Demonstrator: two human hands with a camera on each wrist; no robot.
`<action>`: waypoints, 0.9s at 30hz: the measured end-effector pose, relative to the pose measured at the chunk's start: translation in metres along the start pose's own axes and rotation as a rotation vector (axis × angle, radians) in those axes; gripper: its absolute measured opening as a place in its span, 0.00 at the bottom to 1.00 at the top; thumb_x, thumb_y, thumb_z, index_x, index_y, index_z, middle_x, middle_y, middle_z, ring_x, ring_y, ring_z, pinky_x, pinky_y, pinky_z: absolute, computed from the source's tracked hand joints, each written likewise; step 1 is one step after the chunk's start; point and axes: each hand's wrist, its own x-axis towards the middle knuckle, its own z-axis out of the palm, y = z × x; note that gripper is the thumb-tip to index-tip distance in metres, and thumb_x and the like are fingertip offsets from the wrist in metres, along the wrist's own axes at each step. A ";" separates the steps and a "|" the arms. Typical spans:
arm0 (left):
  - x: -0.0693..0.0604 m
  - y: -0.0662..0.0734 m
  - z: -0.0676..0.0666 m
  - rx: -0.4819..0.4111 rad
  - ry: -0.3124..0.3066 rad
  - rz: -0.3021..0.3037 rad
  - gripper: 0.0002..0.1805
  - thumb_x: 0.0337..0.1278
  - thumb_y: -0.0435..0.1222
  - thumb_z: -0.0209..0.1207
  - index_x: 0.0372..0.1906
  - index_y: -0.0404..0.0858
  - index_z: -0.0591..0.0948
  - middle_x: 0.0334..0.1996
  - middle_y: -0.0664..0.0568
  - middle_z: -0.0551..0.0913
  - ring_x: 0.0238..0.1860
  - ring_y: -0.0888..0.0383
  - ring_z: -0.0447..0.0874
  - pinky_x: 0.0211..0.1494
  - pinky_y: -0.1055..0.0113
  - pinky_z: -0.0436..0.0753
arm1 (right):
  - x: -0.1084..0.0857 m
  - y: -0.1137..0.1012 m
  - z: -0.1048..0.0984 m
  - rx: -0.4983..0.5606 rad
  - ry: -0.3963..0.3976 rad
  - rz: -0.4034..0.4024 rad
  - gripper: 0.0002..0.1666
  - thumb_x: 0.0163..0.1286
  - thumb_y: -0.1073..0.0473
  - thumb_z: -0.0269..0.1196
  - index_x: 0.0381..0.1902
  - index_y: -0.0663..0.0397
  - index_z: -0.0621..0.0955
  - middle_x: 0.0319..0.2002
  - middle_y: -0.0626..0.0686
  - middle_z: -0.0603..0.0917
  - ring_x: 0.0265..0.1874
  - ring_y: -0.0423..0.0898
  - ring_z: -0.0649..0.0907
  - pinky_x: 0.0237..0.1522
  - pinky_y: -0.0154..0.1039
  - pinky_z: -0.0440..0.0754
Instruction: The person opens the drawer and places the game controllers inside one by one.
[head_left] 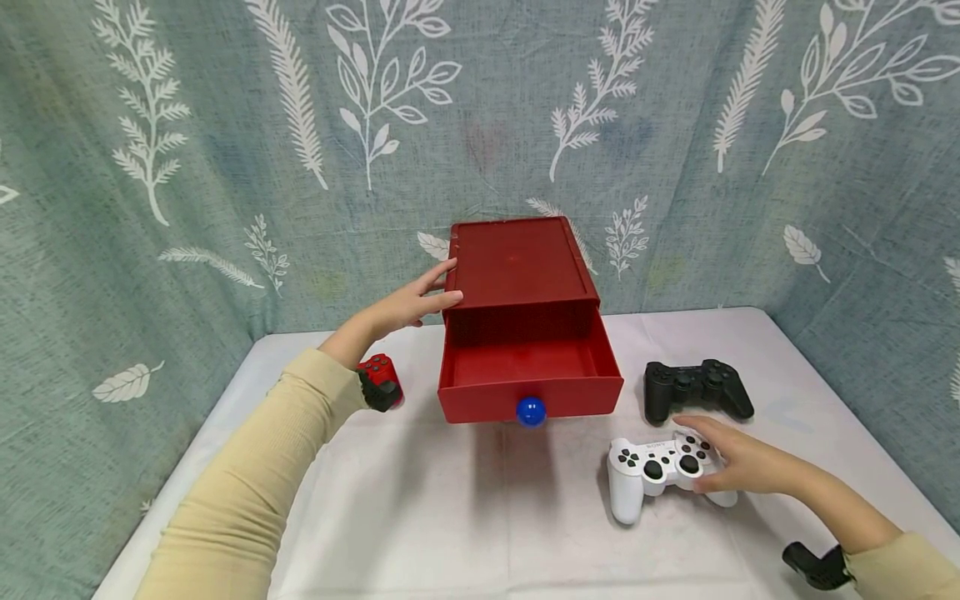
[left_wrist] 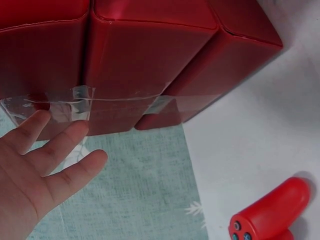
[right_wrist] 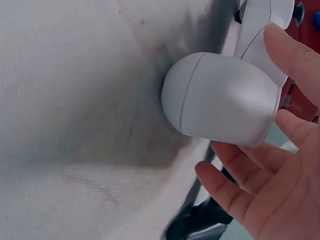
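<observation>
A dark red drawer cabinet [head_left: 517, 262] stands at the back middle, its top drawer [head_left: 531, 402] pulled out toward me, with a blue knob on the front. My left hand [head_left: 420, 302] rests against the cabinet's left upper side, fingers spread. In the left wrist view, that hand [left_wrist: 45, 165] reaches the cabinet's taped side [left_wrist: 145, 75]. My right hand [head_left: 750, 458] grips the right half of a white game controller [head_left: 630, 492], thumb on the near side and fingers on the far side. The right wrist view shows the controller's rounded handle [right_wrist: 225, 95] between thumb and fingers.
A black game controller [head_left: 660, 392] lies on the white tabletop [head_left: 450, 533], behind the white one. Partly behind my left wrist is a red game controller [head_left: 386, 371]. A green leaf-patterned curtain [head_left: 495, 158] hangs behind and along both sides of the table.
</observation>
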 end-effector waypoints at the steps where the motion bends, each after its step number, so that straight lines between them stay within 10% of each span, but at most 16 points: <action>1: 0.000 0.000 0.000 0.000 0.000 0.001 0.38 0.62 0.53 0.46 0.71 0.64 0.39 0.72 0.48 0.43 0.69 0.43 0.51 0.60 0.38 0.59 | 0.000 0.000 0.000 0.021 -0.015 0.018 0.52 0.47 0.47 0.71 0.62 0.68 0.63 0.59 0.69 0.68 0.57 0.68 0.67 0.52 0.62 0.66; 19: 0.002 -0.001 0.000 0.008 0.006 0.003 0.39 0.61 0.55 0.47 0.71 0.63 0.40 0.72 0.47 0.44 0.68 0.43 0.52 0.60 0.38 0.60 | 0.008 0.006 0.005 0.114 -0.159 0.109 0.53 0.41 0.54 0.74 0.63 0.66 0.63 0.58 0.71 0.67 0.57 0.68 0.67 0.52 0.65 0.64; 27: 0.002 -0.001 0.000 -0.003 0.003 0.003 0.38 0.61 0.54 0.46 0.71 0.64 0.40 0.72 0.48 0.44 0.69 0.43 0.52 0.60 0.38 0.59 | 0.010 0.005 0.003 0.047 -0.156 0.065 0.43 0.39 0.51 0.74 0.55 0.53 0.72 0.53 0.58 0.73 0.47 0.48 0.73 0.46 0.45 0.72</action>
